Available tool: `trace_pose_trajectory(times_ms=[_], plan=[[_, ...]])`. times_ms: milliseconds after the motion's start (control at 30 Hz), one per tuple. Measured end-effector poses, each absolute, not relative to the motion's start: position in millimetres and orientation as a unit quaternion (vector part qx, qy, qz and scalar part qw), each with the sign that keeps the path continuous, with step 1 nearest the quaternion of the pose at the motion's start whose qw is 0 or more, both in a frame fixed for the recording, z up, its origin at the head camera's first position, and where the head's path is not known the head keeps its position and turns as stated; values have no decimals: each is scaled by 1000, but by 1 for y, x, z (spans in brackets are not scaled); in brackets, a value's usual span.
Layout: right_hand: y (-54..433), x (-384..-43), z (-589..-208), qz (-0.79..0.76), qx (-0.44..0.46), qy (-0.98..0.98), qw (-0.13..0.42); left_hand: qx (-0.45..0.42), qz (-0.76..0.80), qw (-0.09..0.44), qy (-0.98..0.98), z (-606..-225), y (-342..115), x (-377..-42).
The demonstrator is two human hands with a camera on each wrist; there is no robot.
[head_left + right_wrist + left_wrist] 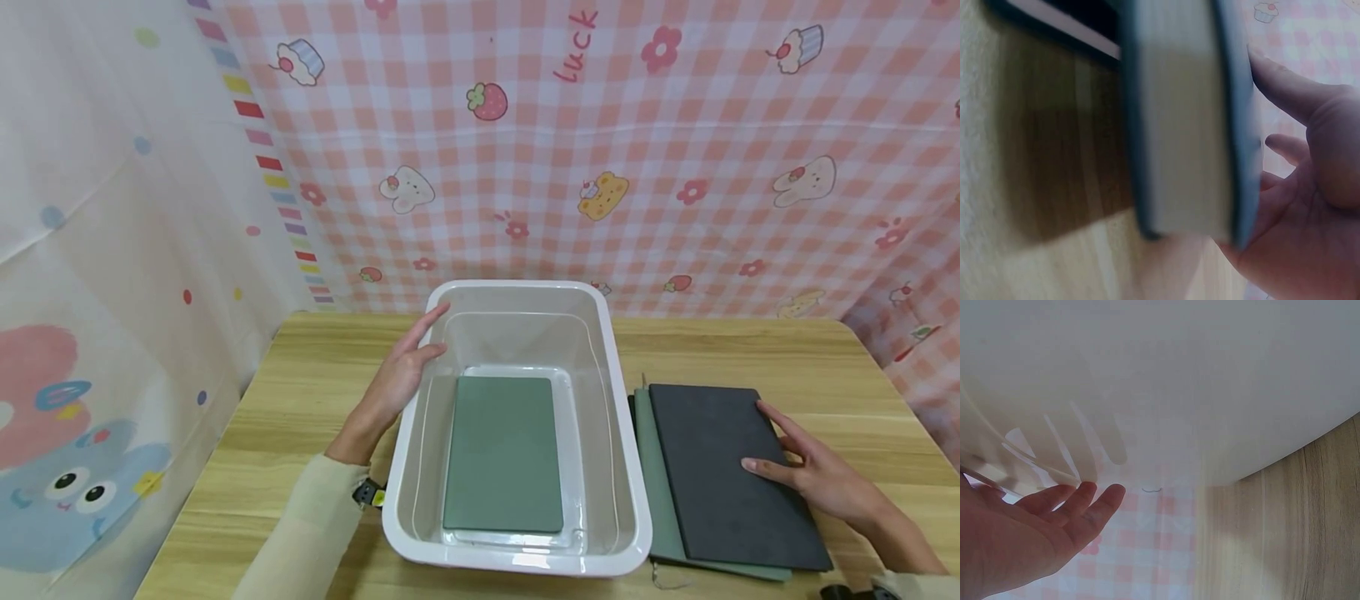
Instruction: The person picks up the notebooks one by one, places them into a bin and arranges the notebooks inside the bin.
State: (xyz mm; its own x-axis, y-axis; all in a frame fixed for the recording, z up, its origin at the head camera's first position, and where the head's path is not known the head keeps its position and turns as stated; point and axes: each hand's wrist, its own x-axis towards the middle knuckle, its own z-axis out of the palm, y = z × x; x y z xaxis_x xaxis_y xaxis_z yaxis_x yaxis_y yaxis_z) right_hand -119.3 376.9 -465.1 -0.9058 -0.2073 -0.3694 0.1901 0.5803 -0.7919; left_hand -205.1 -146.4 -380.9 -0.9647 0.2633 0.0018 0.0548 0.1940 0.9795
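Left grip (397, 375) released; right grip (813, 479), clasp unclear, touches a matte charcoal book (720, 475) with pale page edges.

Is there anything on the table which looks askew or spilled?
Slightly askew: beside the white bin, the dark book lies out of line with the green book beneath, whose edges stick out. No spill shows.

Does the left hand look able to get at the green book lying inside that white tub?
Probably yes: the left hand is at the left rim of the tub, whose top is open, and nothing lies over the green book. It should only need to dip inside.
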Motion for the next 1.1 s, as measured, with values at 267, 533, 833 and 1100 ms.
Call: trace_pose_trajectory(times_ms=[267, 533, 833, 1100], plan=[[380, -120, -466, -467, -1, 855, 227, 101, 629, 84, 767, -380, -147, -204], [379, -120, -463, -466, -4, 856, 223, 101, 629, 80, 766, -379, -146, -204], [378, -120, -461, -448, -1, 868, 214, 99, 622, 74, 773, -378, -146, -204], [378, -122, -458, -463, 21, 855, 233, 99, 617, 72, 777, -379, -146, -204]])
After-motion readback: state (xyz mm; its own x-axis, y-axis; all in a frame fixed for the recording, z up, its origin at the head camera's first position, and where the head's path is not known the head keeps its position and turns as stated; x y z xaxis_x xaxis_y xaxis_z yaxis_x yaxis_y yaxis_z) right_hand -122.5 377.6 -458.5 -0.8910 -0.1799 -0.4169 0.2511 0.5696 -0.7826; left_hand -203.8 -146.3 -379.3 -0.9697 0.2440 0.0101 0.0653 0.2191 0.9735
